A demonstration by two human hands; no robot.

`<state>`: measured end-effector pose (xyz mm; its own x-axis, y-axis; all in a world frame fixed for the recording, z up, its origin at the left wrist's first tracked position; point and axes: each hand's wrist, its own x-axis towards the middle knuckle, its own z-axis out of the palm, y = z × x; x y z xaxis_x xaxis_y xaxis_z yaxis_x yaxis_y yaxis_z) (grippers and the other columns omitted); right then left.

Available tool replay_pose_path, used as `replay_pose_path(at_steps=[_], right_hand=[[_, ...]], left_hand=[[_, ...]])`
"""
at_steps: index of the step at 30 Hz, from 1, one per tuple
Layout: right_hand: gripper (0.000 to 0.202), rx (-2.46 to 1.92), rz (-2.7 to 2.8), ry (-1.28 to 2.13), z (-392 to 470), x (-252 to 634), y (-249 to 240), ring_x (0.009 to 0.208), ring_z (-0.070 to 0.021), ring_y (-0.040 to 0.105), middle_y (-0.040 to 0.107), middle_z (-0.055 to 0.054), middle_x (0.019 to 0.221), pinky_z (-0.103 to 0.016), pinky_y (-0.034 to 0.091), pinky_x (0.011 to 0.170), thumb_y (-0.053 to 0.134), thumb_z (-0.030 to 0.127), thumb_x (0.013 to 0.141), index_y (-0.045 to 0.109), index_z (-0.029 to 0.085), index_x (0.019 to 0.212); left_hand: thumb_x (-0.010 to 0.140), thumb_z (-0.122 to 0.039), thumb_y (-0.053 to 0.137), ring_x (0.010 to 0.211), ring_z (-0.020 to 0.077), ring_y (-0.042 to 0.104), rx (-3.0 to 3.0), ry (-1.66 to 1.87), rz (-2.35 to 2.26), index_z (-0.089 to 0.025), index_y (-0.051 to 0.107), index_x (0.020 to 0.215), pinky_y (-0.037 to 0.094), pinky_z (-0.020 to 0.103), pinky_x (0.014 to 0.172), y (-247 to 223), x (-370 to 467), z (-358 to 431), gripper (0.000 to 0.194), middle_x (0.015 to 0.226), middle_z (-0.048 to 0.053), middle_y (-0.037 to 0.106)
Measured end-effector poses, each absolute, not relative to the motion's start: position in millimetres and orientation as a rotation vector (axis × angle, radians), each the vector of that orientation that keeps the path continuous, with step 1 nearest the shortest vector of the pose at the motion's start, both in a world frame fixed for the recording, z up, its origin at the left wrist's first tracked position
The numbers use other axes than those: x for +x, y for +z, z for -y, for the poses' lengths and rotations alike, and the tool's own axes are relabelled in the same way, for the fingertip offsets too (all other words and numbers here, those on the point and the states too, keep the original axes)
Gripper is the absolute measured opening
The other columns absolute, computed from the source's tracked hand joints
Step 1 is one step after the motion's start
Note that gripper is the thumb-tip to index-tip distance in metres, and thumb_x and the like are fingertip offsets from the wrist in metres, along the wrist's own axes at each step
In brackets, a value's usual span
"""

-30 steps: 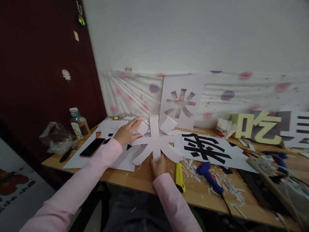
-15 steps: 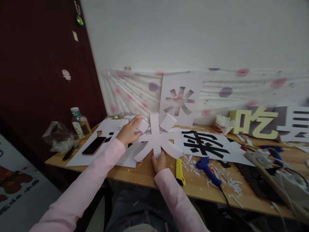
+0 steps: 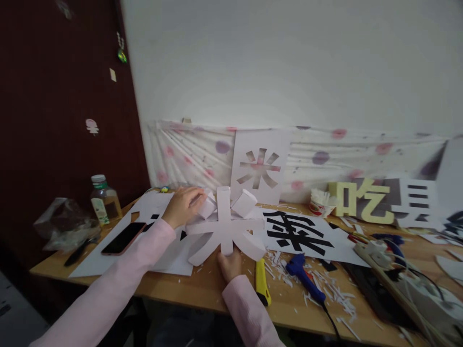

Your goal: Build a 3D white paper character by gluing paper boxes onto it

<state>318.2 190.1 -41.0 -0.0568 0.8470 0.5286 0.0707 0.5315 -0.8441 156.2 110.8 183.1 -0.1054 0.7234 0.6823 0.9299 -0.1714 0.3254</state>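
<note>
A white three-dimensional character piece [image 3: 224,219] stands upright over the front of the wooden table. My right hand [image 3: 230,266] is closed on its bottom end. At the piece's upper left, my left hand [image 3: 183,206] rests with bent fingers against a small white block [image 3: 207,206], which sits beside the central stroke; its fingertips are partly hidden. Another small white block [image 3: 244,203] is at the upper right of the central stroke. Behind, a white board [image 3: 240,142] with the same shape cut out leans on the wall.
A phone [image 3: 123,238], a bottle [image 3: 106,200] and a plastic bag [image 3: 61,229] are at the left. To the right lie a yellow cutter [image 3: 261,282], a blue glue gun [image 3: 306,277], paper scraps [image 3: 340,294], a printed sheet [image 3: 325,241], a power strip [image 3: 379,270] and yellow letters [image 3: 376,205].
The view has shifted, so the table sits lower in it. The small block at my left hand is now closer to the central stroke. My right hand keeps its hold on the bottom end.
</note>
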Motion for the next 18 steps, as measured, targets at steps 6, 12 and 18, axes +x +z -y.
replay_pose_path(at_steps=[6, 12, 18], right_hand=[[0.033, -0.820, 1.559, 0.831, -187, 323, -35, 0.076, -0.0290, 0.071, 0.075, -0.008, 0.084, -0.040, 0.059, 0.077, 0.057, 0.021, 0.057, 0.065, 0.019, 0.090], [0.024, -0.852, 1.541, 0.878, -181, 322, -27, 0.070, -0.0289, 0.069, 0.073, -0.007, 0.074, -0.039, 0.058, 0.073, 0.057, 0.022, 0.057, 0.065, 0.021, 0.079], [0.035, -0.890, 1.487, 0.893, -183, 320, -28, 0.084, -0.0303, 0.070, 0.074, -0.008, 0.082, -0.040, 0.055, 0.086, 0.058, 0.022, 0.054, 0.066, 0.020, 0.088]], left_hand=[[0.099, -0.047, 0.032, 0.106, 0.0239, 0.065, -1.989, -1.218, 2.093, -0.015, 0.068, 0.102, 0.047, 0.045, 0.098, 211, 156, -159, 0.048, 0.108, 0.012, 0.072], [0.097, -0.063, 0.017, 0.103, 0.0234, 0.068, -2.142, -1.190, 2.326, -0.019, 0.074, 0.088, 0.047, 0.041, 0.098, 204, 159, -170, 0.073, 0.105, 0.009, 0.076], [0.096, -0.065, 0.018, 0.106, 0.0249, 0.066, -2.113, -1.090, 2.448, -0.018, 0.073, 0.090, 0.044, 0.044, 0.102, 208, 159, -170, 0.073, 0.108, 0.008, 0.074]])
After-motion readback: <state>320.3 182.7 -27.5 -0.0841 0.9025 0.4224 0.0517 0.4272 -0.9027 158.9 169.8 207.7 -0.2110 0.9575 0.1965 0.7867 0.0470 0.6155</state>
